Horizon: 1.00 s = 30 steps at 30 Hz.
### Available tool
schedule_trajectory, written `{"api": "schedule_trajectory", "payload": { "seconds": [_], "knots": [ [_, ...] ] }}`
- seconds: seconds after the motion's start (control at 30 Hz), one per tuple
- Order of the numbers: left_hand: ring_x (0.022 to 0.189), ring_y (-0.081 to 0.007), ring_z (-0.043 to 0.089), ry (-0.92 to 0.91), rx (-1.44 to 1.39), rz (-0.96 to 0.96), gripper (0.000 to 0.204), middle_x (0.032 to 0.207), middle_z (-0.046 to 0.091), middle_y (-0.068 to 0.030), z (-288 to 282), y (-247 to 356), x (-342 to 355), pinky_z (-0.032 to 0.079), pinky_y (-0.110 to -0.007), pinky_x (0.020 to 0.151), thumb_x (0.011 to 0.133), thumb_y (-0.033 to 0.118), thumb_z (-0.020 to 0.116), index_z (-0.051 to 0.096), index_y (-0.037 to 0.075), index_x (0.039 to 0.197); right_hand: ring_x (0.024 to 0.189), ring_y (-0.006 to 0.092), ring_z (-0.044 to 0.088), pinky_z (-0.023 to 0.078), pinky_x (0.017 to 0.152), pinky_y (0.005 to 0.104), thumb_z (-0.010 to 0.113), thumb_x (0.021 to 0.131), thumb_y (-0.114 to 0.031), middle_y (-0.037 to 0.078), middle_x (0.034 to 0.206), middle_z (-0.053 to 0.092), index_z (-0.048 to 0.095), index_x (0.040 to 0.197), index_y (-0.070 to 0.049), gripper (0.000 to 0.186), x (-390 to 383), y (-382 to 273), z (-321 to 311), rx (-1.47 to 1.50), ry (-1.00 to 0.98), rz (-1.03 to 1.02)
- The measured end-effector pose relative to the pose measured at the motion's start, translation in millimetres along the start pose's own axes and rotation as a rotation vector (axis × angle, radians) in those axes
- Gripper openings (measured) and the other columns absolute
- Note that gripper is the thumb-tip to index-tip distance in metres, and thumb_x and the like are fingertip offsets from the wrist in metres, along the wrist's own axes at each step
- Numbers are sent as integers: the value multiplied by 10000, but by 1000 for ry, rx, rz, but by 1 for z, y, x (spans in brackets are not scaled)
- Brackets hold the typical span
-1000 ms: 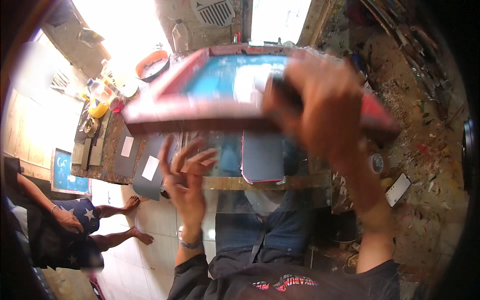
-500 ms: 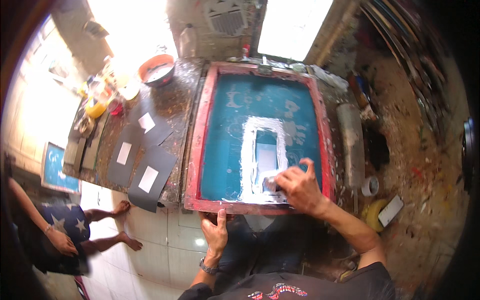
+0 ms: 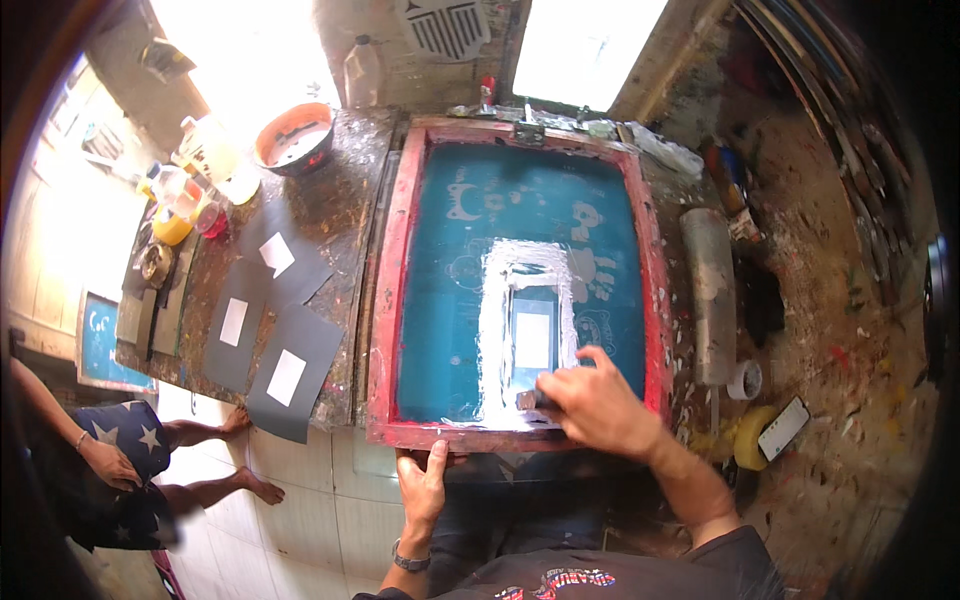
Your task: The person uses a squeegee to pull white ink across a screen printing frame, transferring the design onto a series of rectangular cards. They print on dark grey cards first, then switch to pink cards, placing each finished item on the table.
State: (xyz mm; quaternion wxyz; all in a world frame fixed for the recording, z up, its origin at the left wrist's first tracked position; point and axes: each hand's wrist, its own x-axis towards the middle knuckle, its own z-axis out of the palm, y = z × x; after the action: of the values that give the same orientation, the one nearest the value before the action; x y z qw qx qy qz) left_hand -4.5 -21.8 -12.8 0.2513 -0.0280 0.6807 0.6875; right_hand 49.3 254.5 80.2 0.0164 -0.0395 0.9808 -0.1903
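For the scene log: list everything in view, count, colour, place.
screen-printing frame: 1, red, blue mesh, centre
ink band: 1, white, on mesh
squeegee-like tool: 1, dark, right hand, partly hidden
workbench: 1, brown, left of frame
sheets: 3, dark grey with white rectangles, on workbench
bowl: 1, orange, upper left
bottle: 1, clear, upper left
containers: several, clear, yellow, red, far left
second printing screen: 1, blue, lower left
phone: 1, white, lower right
co-worker: 1, dark shorts, left
wristwatch: 1, grey, left wrist
left hand: 1, bare, frame's near edge
right hand: 1, bare, on tool
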Motion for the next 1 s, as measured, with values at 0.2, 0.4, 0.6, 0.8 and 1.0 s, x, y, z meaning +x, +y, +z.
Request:
{"api": "schedule_trajectory", "payload": {
  "seconds": [0.2, 0.4, 0.6, 0.8, 1.0],
  "knots": [
    [948, -276, 739, -109, -83, -7, 433, 1200, 657, -200, -1, 0, 3, 652, -398, 808, 1057, 179, 646, 455, -78, 1349, 860, 378, 702, 420, 936, 531, 696, 915, -137, 150, 881, 734, 635, 925, -86, 79, 98, 88, -35, -197, 330, 192],
    [848, -257, 750, -33, 24, 45, 366, 1047, 724, -183, 0, 14, -2, 640, -385, 800, 1049, 225, 671, 591, -106, 1183, 893, 323, 720, 384, 1031, 587, 720, 872, -112, 118, 847, 724, 636, 1028, -92, 178, 35, 12, -5, -116, 77, 192],
    [857, -253, 746, -5, 4, 88, 428, 1095, 686, -179, 8, 6, -5, 638, -357, 762, 1056, 191, 652, 459, -77, 1328, 1016, 240, 710, 340, 1104, 626, 747, 844, -135, 91, 1044, 710, 667, 1167, -120, 333, -26, -33, 13, -257, 142, 147],
    [896, -245, 734, -107, -165, 381, 504, 1129, 676, -177, 14, 83, -24, 618, -347, 782, 1063, 141, 616, 332, -53, 1432, 948, 226, 645, 347, 1011, 571, 766, 907, -349, 70, 957, 632, 661, 1044, -99, 303, -24, -82, -31, -444, 657, 209],
    [1225, -313, 600, -26, 133, 909, 661, 1388, 550, -256, 69, 130, 40, 538, -422, 992, 985, 139, 733, 305, -3, 1467, 772, 357, 625, 480, 739, 454, 753, 914, -452, 133, 806, 621, 644, 865, -46, 423, 45, -67, -179, -498, 932, 36]
  ]
}}
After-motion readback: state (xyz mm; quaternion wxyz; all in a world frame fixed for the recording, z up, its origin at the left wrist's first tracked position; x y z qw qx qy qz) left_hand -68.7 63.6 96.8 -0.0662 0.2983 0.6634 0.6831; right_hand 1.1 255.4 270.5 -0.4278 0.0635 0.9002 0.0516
